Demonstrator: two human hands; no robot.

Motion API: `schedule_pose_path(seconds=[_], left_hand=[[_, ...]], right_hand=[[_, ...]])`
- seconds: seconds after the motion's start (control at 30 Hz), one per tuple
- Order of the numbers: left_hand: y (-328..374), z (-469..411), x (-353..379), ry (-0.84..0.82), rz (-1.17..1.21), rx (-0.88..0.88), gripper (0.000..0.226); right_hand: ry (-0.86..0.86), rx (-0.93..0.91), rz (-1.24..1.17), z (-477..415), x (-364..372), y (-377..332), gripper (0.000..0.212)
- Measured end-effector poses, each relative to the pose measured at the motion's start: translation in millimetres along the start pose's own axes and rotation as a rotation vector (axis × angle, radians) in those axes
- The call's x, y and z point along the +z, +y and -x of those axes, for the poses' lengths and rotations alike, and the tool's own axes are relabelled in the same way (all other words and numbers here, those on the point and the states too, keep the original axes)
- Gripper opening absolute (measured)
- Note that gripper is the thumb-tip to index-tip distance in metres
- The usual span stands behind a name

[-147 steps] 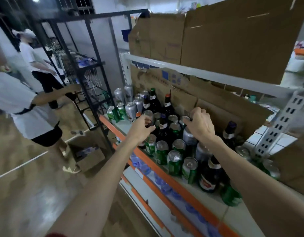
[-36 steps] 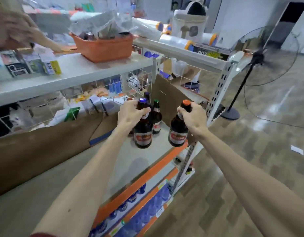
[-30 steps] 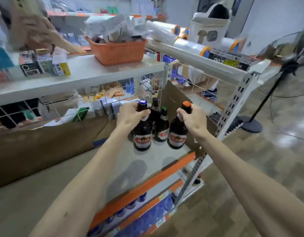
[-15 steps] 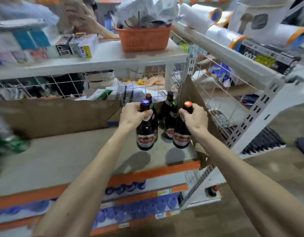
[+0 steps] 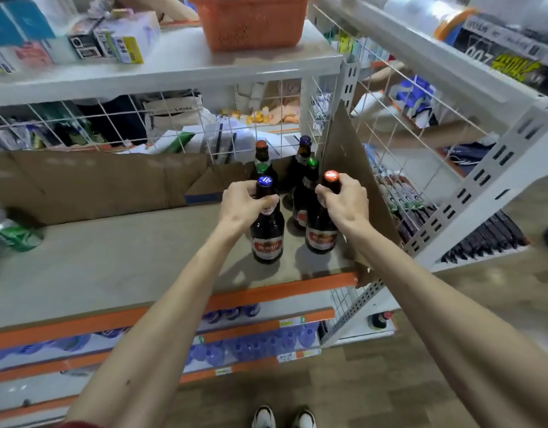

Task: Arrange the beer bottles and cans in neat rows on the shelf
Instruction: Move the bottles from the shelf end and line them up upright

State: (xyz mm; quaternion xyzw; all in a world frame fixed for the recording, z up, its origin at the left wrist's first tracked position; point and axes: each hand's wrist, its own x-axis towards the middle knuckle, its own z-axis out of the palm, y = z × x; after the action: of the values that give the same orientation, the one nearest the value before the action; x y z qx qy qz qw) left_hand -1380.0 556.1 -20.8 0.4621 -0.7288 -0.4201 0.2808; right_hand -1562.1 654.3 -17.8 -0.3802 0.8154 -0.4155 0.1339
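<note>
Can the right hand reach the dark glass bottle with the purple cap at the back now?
Probably not yet: right hand grips the orange-capped brown glass bottle, and a green-capped dark bottle stands before the purple-capped bottle.

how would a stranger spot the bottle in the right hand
On the orange-edged shelf, go to the right end by the cardboard sheet. The front bottle nearest it, gripped by the right hand, has an orange-red cap, unlike the blue-capped bottle alongside.

Bright, even overhead light; the blue-capped bottle [image 5: 267,236] and orange-capped bottle [image 5: 320,237] throw soft shadows forward on the shelf board [image 5: 112,257]. Centre sharp. Left edge and upper corners smeared by blur, and straight lines bow toward the frame edges.
</note>
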Motion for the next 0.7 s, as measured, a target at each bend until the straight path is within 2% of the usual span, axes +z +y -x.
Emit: schedule_pose_path(seconds=[0.2, 0.4, 0.7], left_hand=[[-18, 7, 22, -0.028, 0.051, -0.031, 0.011], [-19, 4, 30, -0.007, 0.063, -0.007, 0.015], [-23, 11, 30, -0.025, 0.051, 0.002, 0.016]], right_hand=[[-0.058, 0.028, -0.020, 5, 8, 29, 0.016], [-0.062, -0.017, -0.048, 4, 10, 27, 0.016], [-0.180, -0.052, -0.046, 4, 6, 34, 0.018]])
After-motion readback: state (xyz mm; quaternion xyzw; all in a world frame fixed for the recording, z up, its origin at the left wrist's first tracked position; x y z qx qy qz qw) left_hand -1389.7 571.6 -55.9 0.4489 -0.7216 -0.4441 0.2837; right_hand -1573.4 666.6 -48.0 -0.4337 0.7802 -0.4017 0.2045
